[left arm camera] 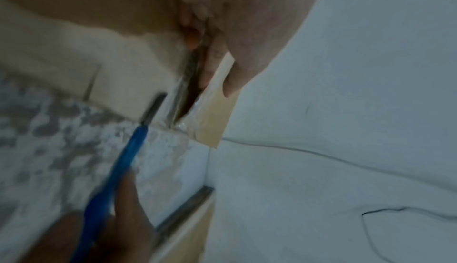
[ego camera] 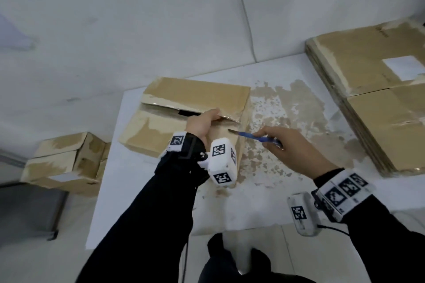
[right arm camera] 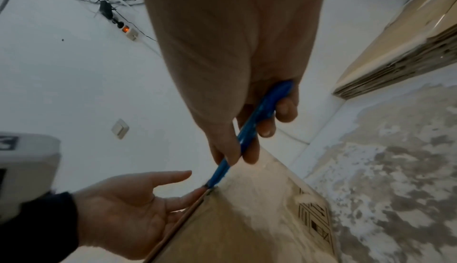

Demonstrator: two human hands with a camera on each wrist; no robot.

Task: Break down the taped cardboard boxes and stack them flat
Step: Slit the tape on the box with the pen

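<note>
A taped cardboard box (ego camera: 184, 99) lies on the white table (ego camera: 142, 202), its top seam split open along the middle. My left hand (ego camera: 202, 125) reaches into that slit near the right end. In the left wrist view one of its fingers (left arm camera: 212, 66) sits inside the gap and another lies over the tan flap (left arm camera: 217, 111), pinching it. My right hand (ego camera: 292, 151) grips a blue utility knife (ego camera: 259, 137). The blade is out and points left at the box's near right edge, just below my left hand. The knife (right arm camera: 257, 115) also shows in the right wrist view.
A tall stack of flattened boxes (ego camera: 379, 99) fills the table's right side. Two taped boxes (ego camera: 66, 163) sit lower down, left of the table. The tabletop right of the box is scuffed with brown patches (ego camera: 287, 110). A power strip (right arm camera: 126, 30) and cables lie on the floor.
</note>
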